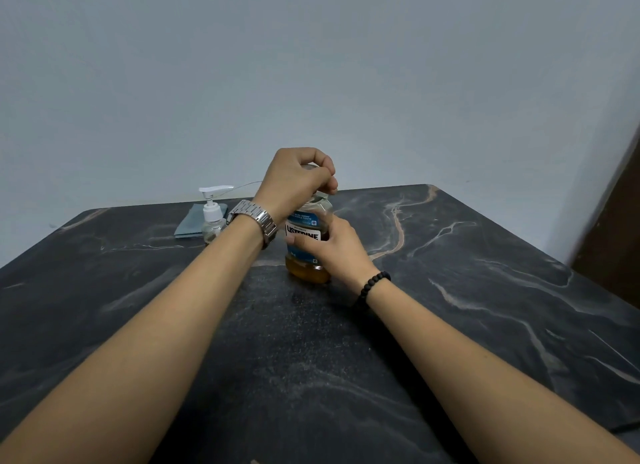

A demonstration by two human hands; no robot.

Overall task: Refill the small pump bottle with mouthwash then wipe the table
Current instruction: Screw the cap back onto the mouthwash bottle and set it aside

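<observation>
A clear mouthwash bottle (308,271) with a blue and white label and amber liquid stands upright in the middle of the dark marble table (485,273). My left hand (294,179), with a metal watch on the wrist, is closed over the bottle's cap and hides it. My right hand (337,248), with a black bead bracelet, grips the bottle's body from the right. The small pump bottle (212,217), clear with a white pump head, stands to the left near the far edge. A folded grey-blue cloth (188,222) lies just behind it.
A pale wall rises right behind the table's far edge. A dark brown panel (613,255) stands at the right, beyond the table's right edge. Bare tabletop stretches to the right of the bottle and in front of it.
</observation>
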